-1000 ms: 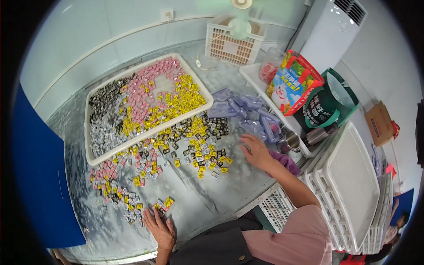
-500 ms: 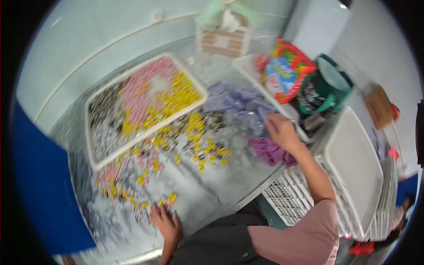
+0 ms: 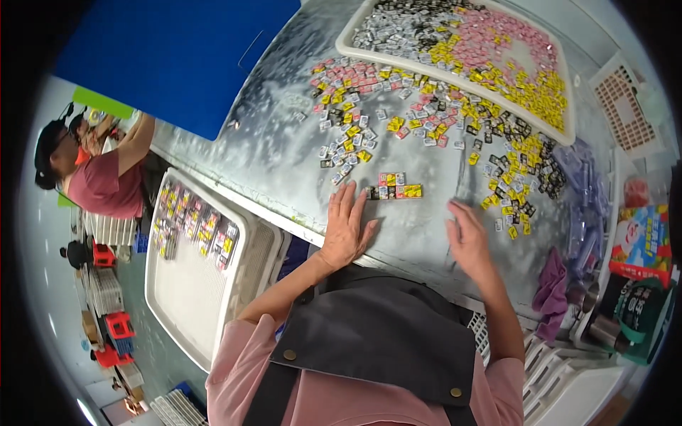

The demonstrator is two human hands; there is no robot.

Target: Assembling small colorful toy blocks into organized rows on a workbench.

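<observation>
Currently the person's left hand (image 3: 347,231) lies spread on the grey tabletop (image 3: 277,153) near its front edge, fingers apart, the tips just beside a small, flat block of little rectangular packs (image 3: 395,187). That block sits between the two hands, two short rows pushed together — yellow, pink, black and pale pieces side by side. The right hand (image 3: 471,241) is to the right of the block, well apart from it, fingers loosely bent with a gap between them and the thumb; nothing shows in its grip, though the palm is hidden.

Beyond the hands, loose packs (image 3: 353,131) in the same colours spread across the table in clusters, up to the near side of a white tray (image 3: 347,42). The tray holds many more, mostly grouped by colour: grey and black to the left, pink and yellow to the right.

On the right side lie clear lilac plastic packages (image 3: 586,206) and a crumpled purple cloth (image 3: 550,295), with a red printed bag (image 3: 643,245) farther over. At lower left, below the table's level, another white tray (image 3: 188,298) carries rows of wrapped packs at its far end — and past it, a co-worker in a dark red shirt (image 3: 114,181) reaches toward a blue panel (image 3: 177,53).
</observation>
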